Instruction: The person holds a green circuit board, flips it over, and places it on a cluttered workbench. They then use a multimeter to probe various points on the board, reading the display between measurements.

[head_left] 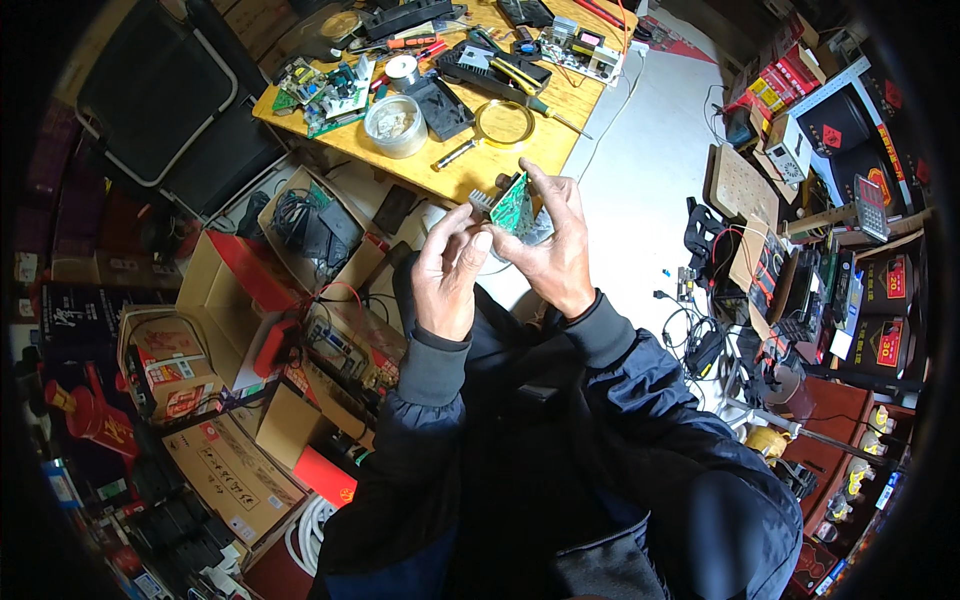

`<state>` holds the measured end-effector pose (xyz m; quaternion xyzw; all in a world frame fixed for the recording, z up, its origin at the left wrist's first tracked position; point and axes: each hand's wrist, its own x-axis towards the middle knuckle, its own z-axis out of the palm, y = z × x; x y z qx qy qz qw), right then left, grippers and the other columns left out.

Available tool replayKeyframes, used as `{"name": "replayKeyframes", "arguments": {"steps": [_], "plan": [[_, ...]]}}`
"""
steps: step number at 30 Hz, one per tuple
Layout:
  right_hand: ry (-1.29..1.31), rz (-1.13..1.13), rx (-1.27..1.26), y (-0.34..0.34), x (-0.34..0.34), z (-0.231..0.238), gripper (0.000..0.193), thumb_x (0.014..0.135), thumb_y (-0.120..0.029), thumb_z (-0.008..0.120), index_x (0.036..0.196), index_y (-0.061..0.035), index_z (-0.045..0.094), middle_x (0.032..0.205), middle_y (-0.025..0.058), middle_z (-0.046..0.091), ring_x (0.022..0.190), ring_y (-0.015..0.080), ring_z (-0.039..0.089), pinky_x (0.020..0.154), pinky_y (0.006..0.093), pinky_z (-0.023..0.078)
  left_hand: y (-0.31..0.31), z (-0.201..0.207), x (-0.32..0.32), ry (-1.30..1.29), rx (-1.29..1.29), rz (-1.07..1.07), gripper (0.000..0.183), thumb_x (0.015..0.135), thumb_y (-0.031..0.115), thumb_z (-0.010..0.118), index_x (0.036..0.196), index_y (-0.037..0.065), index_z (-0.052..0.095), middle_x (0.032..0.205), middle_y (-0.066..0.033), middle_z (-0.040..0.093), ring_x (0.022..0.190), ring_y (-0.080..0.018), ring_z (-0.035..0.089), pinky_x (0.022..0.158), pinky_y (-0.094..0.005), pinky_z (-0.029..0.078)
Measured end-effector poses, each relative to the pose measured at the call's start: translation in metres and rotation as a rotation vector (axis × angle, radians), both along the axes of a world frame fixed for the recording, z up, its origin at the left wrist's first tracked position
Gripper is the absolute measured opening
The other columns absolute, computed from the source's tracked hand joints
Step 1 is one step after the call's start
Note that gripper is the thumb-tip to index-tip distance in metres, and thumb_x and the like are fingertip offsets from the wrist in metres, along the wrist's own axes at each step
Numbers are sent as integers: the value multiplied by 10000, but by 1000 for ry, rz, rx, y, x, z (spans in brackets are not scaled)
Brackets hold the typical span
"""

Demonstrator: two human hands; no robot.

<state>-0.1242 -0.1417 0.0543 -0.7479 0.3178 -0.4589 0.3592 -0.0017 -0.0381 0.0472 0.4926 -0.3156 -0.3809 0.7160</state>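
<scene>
A green circuit board [511, 208] with a finned metal heatsink [481, 201] is held up between my two hands, just off the near edge of the wooden table. My left hand [447, 270] grips its left side near the heatsink, thumb and fingers closed. With thumb and forefinger, my right hand [557, 243] pinches the board from the right and below. The board stands tilted, its soldered face partly toward me; its other face is mostly hidden. Beyond it on the table lie a magnifying glass [505, 123] and a clear round tub [395, 126] with pale contents.
The wooden table [390, 163] carries more circuit boards [340, 95], a solder spool [402, 71], a screwdriver [562, 117] and a black plastic case [440, 107]. To the left stand a black chair [160, 90] and a box of cables [318, 230]. Loose cables [690, 335] lie on the floor at right.
</scene>
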Motion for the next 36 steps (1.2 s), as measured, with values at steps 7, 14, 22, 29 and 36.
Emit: {"name": "replayKeyframes", "arguments": {"steps": [7, 14, 22, 29, 36], "plan": [[82, -23, -30, 14, 3, 0, 812, 689, -245, 925, 1416, 3, 663, 1079, 157, 625, 1034, 318, 582, 967, 439, 471, 8, -18, 2, 211, 30, 69, 451, 1030, 157, 753, 1403, -36, 590, 1211, -84, 681, 1086, -131, 645, 985, -307, 533], [118, -13, -75, 25, 4, 7, 804, 697, -220, 911, 1422, 1, 644, 1123, 162, 618, 1074, 323, 590, 990, 435, 477, 17, -5, 1, 233, 81, 110, 456, 1022, 127, 756, 1407, -52, 591, 1185, -82, 686, 1064, -129, 653, 957, -308, 547], [73, -16, -122, 36, 1, 11, 778, 732, -138, 903, 1433, -9, 589, 1328, 178, 641, 1261, 335, 621, 1096, 425, 487, 30, 16, -2, -27, -77, 72, 430, 1012, 52, 736, 1412, -31, 602, 1241, -85, 695, 1122, -143, 658, 989, -292, 535], [11, -1, -97, 48, 7, 9, 784, 710, -159, 940, 1395, -31, 581, 1312, 176, 646, 1248, 384, 606, 1076, 457, 477, 39, 11, -1, -278, -94, 165, 528, 940, -1, 793, 1420, -35, 576, 1274, -104, 676, 1156, -172, 651, 1041, -338, 520], [-16, 33, -10, 60, 12, 3, 797, 714, -157, 942, 1409, -24, 575, 1320, 176, 648, 1242, 366, 620, 1080, 448, 488, 49, 12, -2, -613, -117, 337, 543, 893, -25, 823, 1390, -31, 605, 1311, -114, 652, 1165, -180, 650, 1044, -343, 520]]}}
